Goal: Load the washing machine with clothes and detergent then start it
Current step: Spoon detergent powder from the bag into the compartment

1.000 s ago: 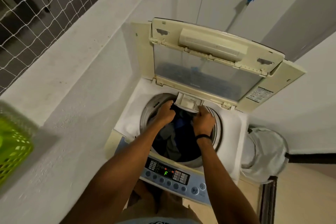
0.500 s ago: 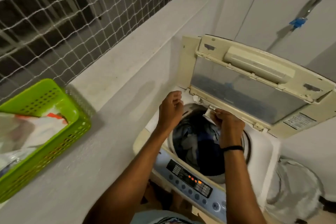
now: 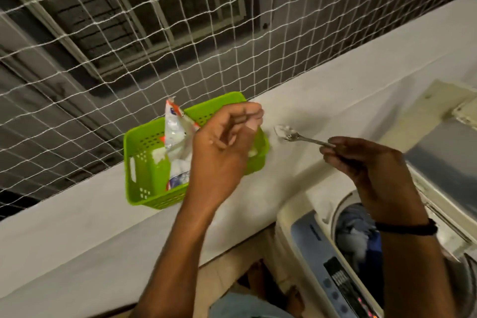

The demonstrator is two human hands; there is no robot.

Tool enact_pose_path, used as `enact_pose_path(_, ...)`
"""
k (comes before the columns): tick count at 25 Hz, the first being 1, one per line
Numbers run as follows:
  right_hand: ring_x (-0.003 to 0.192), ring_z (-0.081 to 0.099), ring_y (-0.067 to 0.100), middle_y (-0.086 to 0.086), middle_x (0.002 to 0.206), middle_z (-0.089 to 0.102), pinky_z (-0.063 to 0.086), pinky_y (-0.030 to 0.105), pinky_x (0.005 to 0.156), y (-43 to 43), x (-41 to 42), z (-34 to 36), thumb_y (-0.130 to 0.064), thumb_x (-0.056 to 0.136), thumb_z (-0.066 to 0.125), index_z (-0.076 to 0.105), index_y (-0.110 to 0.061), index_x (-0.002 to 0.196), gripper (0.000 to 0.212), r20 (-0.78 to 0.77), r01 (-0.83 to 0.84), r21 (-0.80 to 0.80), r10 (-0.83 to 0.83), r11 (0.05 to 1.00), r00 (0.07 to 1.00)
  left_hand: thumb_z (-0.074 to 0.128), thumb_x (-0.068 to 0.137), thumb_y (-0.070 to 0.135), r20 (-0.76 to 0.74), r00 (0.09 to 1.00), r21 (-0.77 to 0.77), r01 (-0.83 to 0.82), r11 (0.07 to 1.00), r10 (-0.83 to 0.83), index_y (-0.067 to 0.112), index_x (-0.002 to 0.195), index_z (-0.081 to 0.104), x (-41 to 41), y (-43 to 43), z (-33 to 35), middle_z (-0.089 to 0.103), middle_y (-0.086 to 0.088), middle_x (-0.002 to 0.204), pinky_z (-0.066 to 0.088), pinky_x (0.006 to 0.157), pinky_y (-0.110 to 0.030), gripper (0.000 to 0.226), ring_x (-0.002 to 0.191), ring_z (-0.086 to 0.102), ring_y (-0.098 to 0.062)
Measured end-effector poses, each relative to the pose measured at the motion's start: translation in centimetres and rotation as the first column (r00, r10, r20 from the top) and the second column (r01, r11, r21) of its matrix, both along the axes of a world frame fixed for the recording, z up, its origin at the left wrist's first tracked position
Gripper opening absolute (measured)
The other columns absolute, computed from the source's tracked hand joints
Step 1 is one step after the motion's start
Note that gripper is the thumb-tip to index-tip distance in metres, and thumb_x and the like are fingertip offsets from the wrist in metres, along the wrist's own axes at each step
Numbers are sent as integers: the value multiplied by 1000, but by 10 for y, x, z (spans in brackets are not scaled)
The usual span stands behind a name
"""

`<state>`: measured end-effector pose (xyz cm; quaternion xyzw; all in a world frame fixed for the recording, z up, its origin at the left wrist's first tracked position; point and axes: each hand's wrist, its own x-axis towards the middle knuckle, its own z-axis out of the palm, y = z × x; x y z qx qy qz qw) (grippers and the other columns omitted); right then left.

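While the white ledge (image 3: 77, 227) carried the green basket (image 3: 144, 162) at left, the detergent packet (image 3: 178, 142) stood upright inside it. Left hand (image 3: 224, 147) hovered in front of the basket, fingers curled; blur prevented telling whether they pinched anything. Spoon (image 3: 289, 134) was held over the ledge just right of the basket, bowl apparently without powder. Right hand (image 3: 369, 162) pinched the spoon's handle end. Washing machine (image 3: 304, 237) sat at far right, lid (image 3: 438, 162) raised, clothes (image 3: 358, 230) in the drum. Assessment: loading of clothes looked done; detergent remained in its packet. Left to do: scoop powder, dose the machine, shut the lid, start the cycle.
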<state>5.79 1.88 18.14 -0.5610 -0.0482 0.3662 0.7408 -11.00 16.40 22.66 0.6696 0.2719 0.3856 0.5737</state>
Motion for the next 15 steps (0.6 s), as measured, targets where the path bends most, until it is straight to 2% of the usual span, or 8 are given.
enact_pose_path(2, 83, 74, 32, 18, 78, 75, 60, 28, 74, 26, -13, 16, 12, 86, 54, 69, 6, 91, 18, 59, -88, -8, 88, 996, 994, 60, 95, 1, -50, 993, 76, -102, 992, 106, 15, 105, 70, -37, 21, 7, 73, -3, 106, 53, 90, -29, 20, 101, 69, -16)
enact_pose_path(4, 81, 74, 35, 22, 78, 74, 61, 31, 73, 51, -24, 25, 14, 84, 56, 71, 6, 89, 17, 144, -150, -35, 154, 988, 978, 58, 97, 7, -215, 953, 253, -155, 955, 212, 23, 107, 70, -68, 41, 8, 69, 5, 112, 49, 91, -24, 22, 106, 65, -9)
enact_pose_path(6, 78, 74, 36, 25, 78, 72, 61, 34, 72, 77, -33, 28, 14, 85, 58, 72, 4, 88, 17, 262, -198, -97, 217, 975, 940, 55, 94, 19, -459, 836, 434, -86, 897, 302, 31, 112, 70, -92, 60, 3, 63, 7, 121, 50, 96, -32, 26, 116, 59, -12)
enact_pose_path(7, 76, 74, 36, 23, 77, 72, 62, 39, 73, 89, -36, 27, 11, 86, 60, 73, 1, 87, 17, 342, -218, -144, 255, 965, 904, 53, 91, 22, -564, 759, 462, -36, 886, 325, 35, 114, 69, -100, 65, 0, 60, 5, 126, 48, 100, -36, 30, 120, 56, -15)
enact_pose_path(8, 75, 74, 33, 19, 77, 73, 61, 43, 75, 100, -39, 26, 5, 86, 63, 74, -4, 86, 15, 450, -232, -226, 312, 946, 837, 53, 89, 22, -660, 680, 438, 6, 899, 318, 39, 117, 67, -106, 69, -1, 57, 1, 132, 47, 103, -40, 35, 124, 54, -19)
enact_pose_path(10, 76, 74, 25, 7, 78, 76, 59, 44, 78, 120, -43, 21, -17, 83, 64, 77, -15, 86, 13, 672, -197, -453, 478, 870, 566, 57, 91, 15, -823, 519, 323, 91, 942, 232, 45, 126, 61, -108, 72, -4, 48, -5, 144, 45, 106, -40, 46, 134, 46, -24)
enact_pose_path(12, 74, 73, 23, 1, 79, 76, 58, 39, 77, 138, -50, 20, -25, 78, 61, 78, -23, 84, 17, 751, -89, -578, 571, 811, 332, 59, 92, 18, -920, 368, 199, 146, 969, 133, 53, 131, 53, -106, 75, -7, 40, -1, 151, 42, 105, -32, 52, 140, 41, -20)
enact_pose_path(15, 71, 70, 32, 5, 80, 76, 55, 35, 72, 161, -63, 19, -24, 72, 55, 78, -23, 81, 25, 788, -49, -578, 573, 814, 225, 63, 90, 26, -936, 343, 139, 157, 978, 78, 50, 109, 57, -103, 80, -10, 54, 8, 124, 45, 79, -25, 31, 114, 57, -20)
